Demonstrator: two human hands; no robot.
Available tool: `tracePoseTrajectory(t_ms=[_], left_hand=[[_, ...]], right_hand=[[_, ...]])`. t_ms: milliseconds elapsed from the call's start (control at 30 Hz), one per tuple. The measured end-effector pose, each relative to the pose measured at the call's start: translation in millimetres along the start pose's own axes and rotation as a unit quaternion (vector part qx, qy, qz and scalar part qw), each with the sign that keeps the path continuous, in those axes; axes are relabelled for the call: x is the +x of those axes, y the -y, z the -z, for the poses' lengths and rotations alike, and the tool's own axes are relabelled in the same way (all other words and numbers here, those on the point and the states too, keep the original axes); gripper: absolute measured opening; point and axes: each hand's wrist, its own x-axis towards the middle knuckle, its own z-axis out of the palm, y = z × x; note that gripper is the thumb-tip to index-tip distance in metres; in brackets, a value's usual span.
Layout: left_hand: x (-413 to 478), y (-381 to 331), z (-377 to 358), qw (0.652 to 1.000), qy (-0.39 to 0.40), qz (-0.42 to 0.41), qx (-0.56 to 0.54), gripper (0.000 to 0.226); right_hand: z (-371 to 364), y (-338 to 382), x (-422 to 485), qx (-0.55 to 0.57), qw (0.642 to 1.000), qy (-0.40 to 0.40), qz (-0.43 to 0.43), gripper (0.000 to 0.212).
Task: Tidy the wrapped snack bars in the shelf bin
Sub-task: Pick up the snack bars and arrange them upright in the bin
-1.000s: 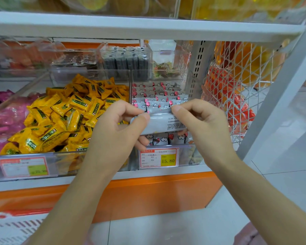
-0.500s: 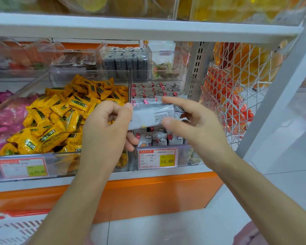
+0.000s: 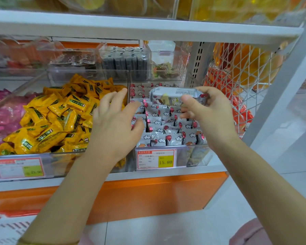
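Observation:
A clear shelf bin (image 3: 184, 157) holds several silver wrapped snack bars (image 3: 164, 124) with red and cloud prints, standing in rows. My right hand (image 3: 207, 114) pinches one silver snack bar (image 3: 168, 96) between thumb and fingers, held lying sideways above the back rows of the bin. My left hand (image 3: 117, 124) hovers with fingers spread over the divider between this bin and the yellow-candy bin, holding nothing.
A bin of yellow wrapped candies (image 3: 60, 115) sits to the left, pink packs (image 3: 0, 119) beyond it. Price tags (image 3: 156, 159) hang on the bin fronts. Smaller clear boxes (image 3: 125, 62) stand behind. A white wire rack (image 3: 237, 80) with orange goods is at right. The upper shelf (image 3: 148, 27) overhangs.
My left hand let go of the bar and opened, dropping left and down. My right hand kept the bar, turned it over and moved it up and back over the bin.

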Motion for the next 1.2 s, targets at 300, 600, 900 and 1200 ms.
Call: tracePoseTrajectory(t_ms=[300, 600, 900, 1200], left_hand=[[0, -1, -4, 1.000, 0.001, 0.011, -0.022, 0.037], [-4, 5, 5, 0.994, -0.024, 0.028, -0.106, 0.050], [-4, 8, 5, 0.991, -0.017, 0.040, -0.123, 0.050], [-7, 9, 7, 0.985, -0.020, 0.063, -0.159, 0.051]], right_hand=[[-37, 21, 45, -0.242, 0.954, 0.114, 0.133, 0.029], [-78, 13, 59, -0.388, 0.854, 0.287, 0.192, 0.023], [-78, 2, 60, -0.474, 0.787, 0.331, 0.215, 0.027], [-100, 4, 87, -0.496, 0.801, 0.288, 0.173, 0.015]])
